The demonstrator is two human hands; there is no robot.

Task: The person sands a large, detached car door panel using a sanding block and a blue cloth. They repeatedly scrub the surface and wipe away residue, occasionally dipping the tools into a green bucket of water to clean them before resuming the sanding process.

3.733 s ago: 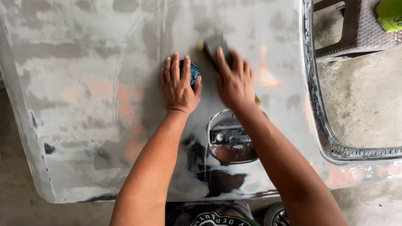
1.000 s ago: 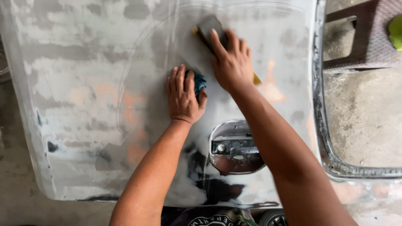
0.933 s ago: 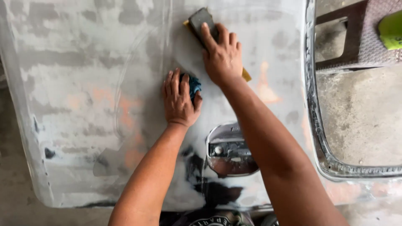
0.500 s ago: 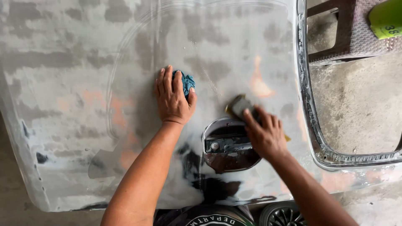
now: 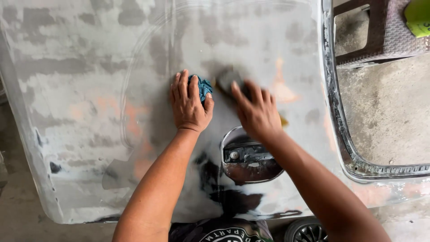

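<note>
Lying flat beneath the person is a big grey car door panel (image 5: 89, 112), patchy with filler and primer, with orange-pink spots showing through and dark wet smears near its lower edge. Its window frame (image 5: 340, 134) runs along the right side, with bare concrete floor (image 5: 389, 112) visible through the opening. Beyond that, at the upper right, stands a brown plastic stool (image 5: 380, 31) with something bright green (image 5: 419, 15) resting on its top.

Set into the panel, just below the hands, is the chrome recess for the door handle (image 5: 248, 157), shiny and cupped.

The left hand (image 5: 190, 105) is pressed palm-down on the panel, fingers spread flat, with a bunched blue rag (image 5: 204, 87) tucked under the fingers and thumb side, peeking out at its right edge.

The right hand (image 5: 255, 112) sits just beside it, fingers laid forward over a dark sanding block (image 5: 228, 80), pinning it against the panel above the handle recess; the block and fingertips are blurred. A yellowish edge (image 5: 284, 121) peeks out at the hand's right side.
</note>
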